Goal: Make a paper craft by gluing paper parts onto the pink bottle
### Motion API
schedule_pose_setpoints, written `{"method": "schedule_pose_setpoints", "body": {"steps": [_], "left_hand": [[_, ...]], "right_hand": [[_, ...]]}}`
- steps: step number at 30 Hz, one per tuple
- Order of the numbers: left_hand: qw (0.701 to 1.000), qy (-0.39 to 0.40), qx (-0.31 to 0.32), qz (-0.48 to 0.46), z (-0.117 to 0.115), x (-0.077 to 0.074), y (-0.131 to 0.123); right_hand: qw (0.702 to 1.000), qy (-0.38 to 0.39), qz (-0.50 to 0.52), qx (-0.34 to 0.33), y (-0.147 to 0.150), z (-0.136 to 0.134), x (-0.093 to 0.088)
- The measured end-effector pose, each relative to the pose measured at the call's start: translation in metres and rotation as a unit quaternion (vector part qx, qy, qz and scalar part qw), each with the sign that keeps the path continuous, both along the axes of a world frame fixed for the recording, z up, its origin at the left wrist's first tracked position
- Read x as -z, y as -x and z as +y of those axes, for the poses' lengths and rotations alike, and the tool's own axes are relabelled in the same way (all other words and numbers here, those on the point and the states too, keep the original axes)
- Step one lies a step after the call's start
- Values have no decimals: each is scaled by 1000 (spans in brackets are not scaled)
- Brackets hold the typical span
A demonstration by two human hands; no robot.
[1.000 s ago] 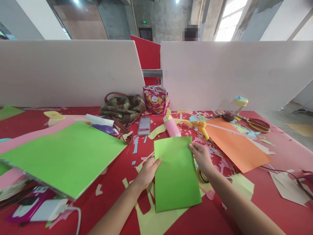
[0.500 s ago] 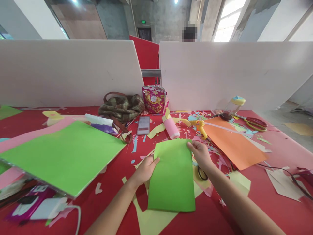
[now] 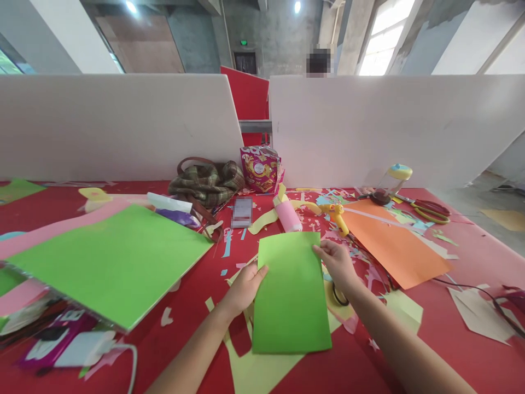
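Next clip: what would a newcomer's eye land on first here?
A small green sheet, held at its side edges by the left hand and right hand, sits centre front over the red table. A large green sheet fills the left side; an orange sheet lies to the right.

Only one view is given: the table (image 3: pixel 192 298) is seen from head height, forward and downward, hands and sheet (image 3: pixel 291 295) nearest, partitions (image 3: pixel 369 131) farthest.

green paper sheet (image 3: pixel 291 295) | rectangular | flat | on red table (image 3: pixel 484 355)
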State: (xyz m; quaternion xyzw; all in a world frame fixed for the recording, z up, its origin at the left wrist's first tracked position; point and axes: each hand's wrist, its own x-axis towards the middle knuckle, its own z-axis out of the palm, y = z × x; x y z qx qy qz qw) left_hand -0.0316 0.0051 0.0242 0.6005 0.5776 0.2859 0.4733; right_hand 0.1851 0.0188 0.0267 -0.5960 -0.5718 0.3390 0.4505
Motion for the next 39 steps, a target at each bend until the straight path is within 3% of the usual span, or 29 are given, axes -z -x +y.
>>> {"method": "schedule_pose_setpoints", "body": {"steps": [3,6,8,10,14,18,26,30,33,39], "left_hand": [[997,-59,-13,42,-4,-3,-2],[961,-251,-29,112,-4,-15,-8],[914,-367,30,170,-2,-28,-16],[884,-408,101,206,0,-40,-24],[844,-425,190,266,5,-51,-32],[814,-445,221,301,5,-45,-30],[819,-442,188,313,-5,-33,-29],[840,-415,131,325,1,-34,-13],[843,-384,141,348,6,-34,0],[798,-419,172,397,-6,-43,-5]], "right_hand": [[999,-7,-40,8,-4,2,-4],[997,-18,-79,-16,-2,5,-13],[993,-28,-97,-55,5,3,-22],[985,-45,-122,-112,16,-1,-31],[938,-114,-263,-195,33,-11,-38],[905,-138,-359,-182,32,-18,-34],[930,-42,-302,-207,25,-27,-26],[933,-9,-291,-213,14,-27,-19],[933,-3,-275,-233,9,-28,-11],[926,-5,-309,-219,15,-31,-1]]}}
